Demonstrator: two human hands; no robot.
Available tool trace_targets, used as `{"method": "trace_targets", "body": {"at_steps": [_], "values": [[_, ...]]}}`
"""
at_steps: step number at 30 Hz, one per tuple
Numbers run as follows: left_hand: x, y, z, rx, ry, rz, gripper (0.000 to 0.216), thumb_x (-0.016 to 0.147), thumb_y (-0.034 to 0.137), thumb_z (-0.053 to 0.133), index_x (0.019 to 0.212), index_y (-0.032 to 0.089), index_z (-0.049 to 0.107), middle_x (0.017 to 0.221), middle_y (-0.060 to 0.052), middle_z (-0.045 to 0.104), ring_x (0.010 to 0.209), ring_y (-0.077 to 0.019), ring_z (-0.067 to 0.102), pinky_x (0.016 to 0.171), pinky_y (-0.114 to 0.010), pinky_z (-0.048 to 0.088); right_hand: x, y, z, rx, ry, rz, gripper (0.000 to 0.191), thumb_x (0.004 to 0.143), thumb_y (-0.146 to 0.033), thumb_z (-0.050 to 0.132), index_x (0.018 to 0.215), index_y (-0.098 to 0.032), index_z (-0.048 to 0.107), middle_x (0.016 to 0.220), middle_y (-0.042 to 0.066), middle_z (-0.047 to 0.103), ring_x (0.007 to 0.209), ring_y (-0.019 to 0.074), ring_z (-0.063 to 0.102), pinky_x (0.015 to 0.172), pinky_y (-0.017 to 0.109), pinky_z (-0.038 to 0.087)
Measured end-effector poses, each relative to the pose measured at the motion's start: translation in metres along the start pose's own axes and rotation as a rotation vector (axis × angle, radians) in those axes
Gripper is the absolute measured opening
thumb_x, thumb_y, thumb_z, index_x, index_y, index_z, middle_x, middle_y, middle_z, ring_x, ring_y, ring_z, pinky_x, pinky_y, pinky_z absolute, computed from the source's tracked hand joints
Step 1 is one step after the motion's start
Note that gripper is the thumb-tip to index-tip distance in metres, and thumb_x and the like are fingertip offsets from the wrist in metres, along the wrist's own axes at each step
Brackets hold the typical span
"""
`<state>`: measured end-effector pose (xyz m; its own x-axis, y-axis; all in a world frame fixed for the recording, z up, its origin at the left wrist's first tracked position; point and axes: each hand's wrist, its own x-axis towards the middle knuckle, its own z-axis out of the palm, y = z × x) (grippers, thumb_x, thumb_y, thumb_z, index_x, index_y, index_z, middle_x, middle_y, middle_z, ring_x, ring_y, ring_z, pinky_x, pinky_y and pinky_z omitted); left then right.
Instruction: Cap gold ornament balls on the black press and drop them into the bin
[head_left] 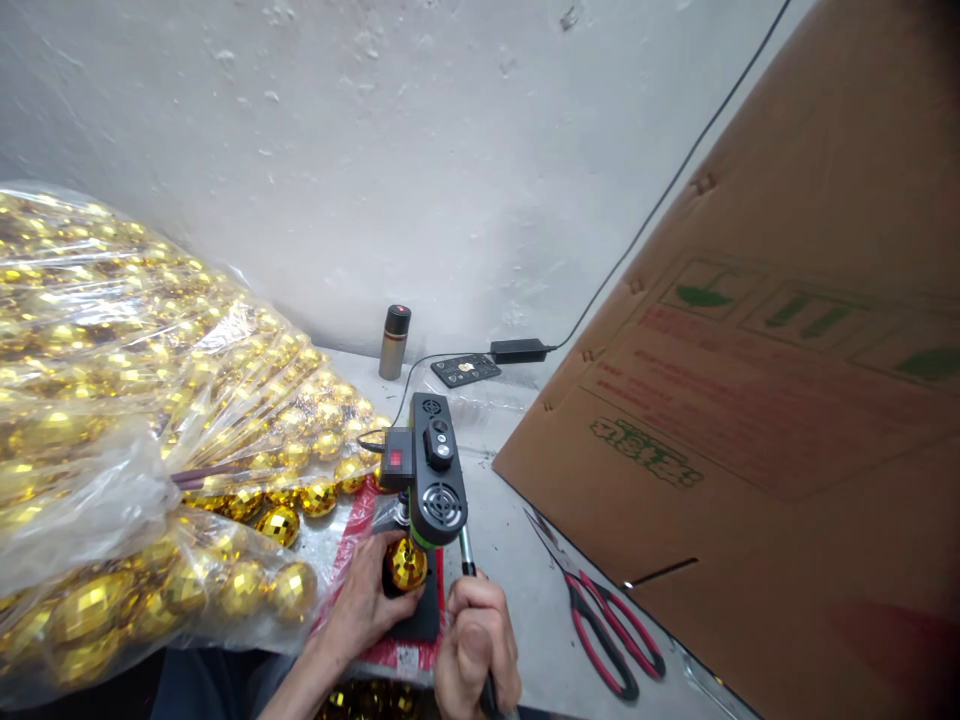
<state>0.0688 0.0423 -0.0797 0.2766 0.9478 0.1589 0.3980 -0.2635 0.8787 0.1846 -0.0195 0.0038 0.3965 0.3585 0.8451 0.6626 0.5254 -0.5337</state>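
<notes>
My left hand (366,598) is closed round a shiny gold mirror ball (409,570) on the black base (420,625) of a small bench drill press (433,462). The machine's head stands right above the ball, and a thin bit appears to meet its top. My right hand (480,640) is wrapped round the press's lever (466,550), whose black grip passes down through the fist. Beneath the base lies red plastic sheeting (352,535).
A clear bag (225,330) full of gold balls fills the left, with loose balls (278,525) at its edge. Red-handled scissors (600,610) lie right of my hand, beside a leaning cardboard box (750,400). Behind are a spray can (394,345), a phone (465,370) and a power adapter (519,350).
</notes>
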Motion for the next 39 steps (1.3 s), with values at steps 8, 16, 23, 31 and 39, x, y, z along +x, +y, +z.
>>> {"method": "trace_targets", "body": {"at_steps": [8, 16, 23, 31, 39], "values": [[0.000, 0.000, 0.001, -0.012, 0.019, 0.012, 0.048, 0.071, 0.031, 0.078, 0.117, 0.021, 0.066, 0.111, -0.011, 0.074, 0.105, -0.0327, 0.071, 0.093, -0.051, 0.057, -0.003, 0.003, 0.000, 0.025, -0.017, 0.001, 0.039, 0.110, -0.024, 0.037, 0.073, -0.023, 0.049, 0.069, -0.005, 0.054, 0.061, 0.0108, 0.053, 0.081, 0.029, 0.050], [0.000, -0.005, 0.006, -0.010, 0.044, 0.035, 0.048, 0.072, 0.030, 0.078, 0.118, 0.021, 0.066, 0.112, -0.011, 0.074, 0.105, -0.0329, 0.070, 0.094, -0.052, 0.057, -0.009, 0.010, -0.003, 0.013, -0.039, -0.016, 0.038, 0.109, -0.024, 0.036, 0.073, -0.023, 0.049, 0.069, -0.004, 0.055, 0.060, 0.0119, 0.054, 0.081, 0.032, 0.052], [0.000, -0.004, 0.006, -0.005, 0.032, 0.024, 0.051, 0.070, 0.030, 0.079, 0.119, 0.021, 0.066, 0.114, -0.012, 0.074, 0.106, -0.0337, 0.070, 0.095, -0.052, 0.056, -0.033, 0.023, 0.003, 0.078, -0.037, 0.015, 0.035, 0.106, -0.017, 0.034, 0.076, -0.022, 0.051, 0.075, -0.001, 0.057, 0.066, 0.0142, 0.058, 0.068, 0.031, 0.049], [0.003, 0.000, 0.002, 0.031, 0.005, 0.033, 0.051, 0.072, 0.028, 0.076, 0.121, 0.019, 0.065, 0.118, -0.014, 0.074, 0.112, -0.0353, 0.070, 0.099, -0.055, 0.057, 0.007, -0.001, -0.009, 0.104, -0.127, 0.087, 0.031, 0.105, -0.016, 0.042, 0.076, -0.021, 0.054, 0.074, -0.001, 0.056, 0.062, 0.0122, 0.054, 0.056, 0.025, 0.042], [-0.050, -0.036, -0.014, 0.211, -0.059, 0.327, 0.087, 0.077, 0.049, 0.085, 0.151, 0.025, 0.048, 0.146, -0.019, 0.063, 0.133, -0.0395, 0.062, 0.106, -0.053, 0.057, 0.059, -0.036, -0.007, 0.144, -0.119, 0.176, 0.031, 0.103, -0.015, 0.048, 0.074, -0.020, 0.056, 0.067, -0.002, 0.051, 0.058, 0.0111, 0.050, 0.054, 0.023, 0.039]]}}
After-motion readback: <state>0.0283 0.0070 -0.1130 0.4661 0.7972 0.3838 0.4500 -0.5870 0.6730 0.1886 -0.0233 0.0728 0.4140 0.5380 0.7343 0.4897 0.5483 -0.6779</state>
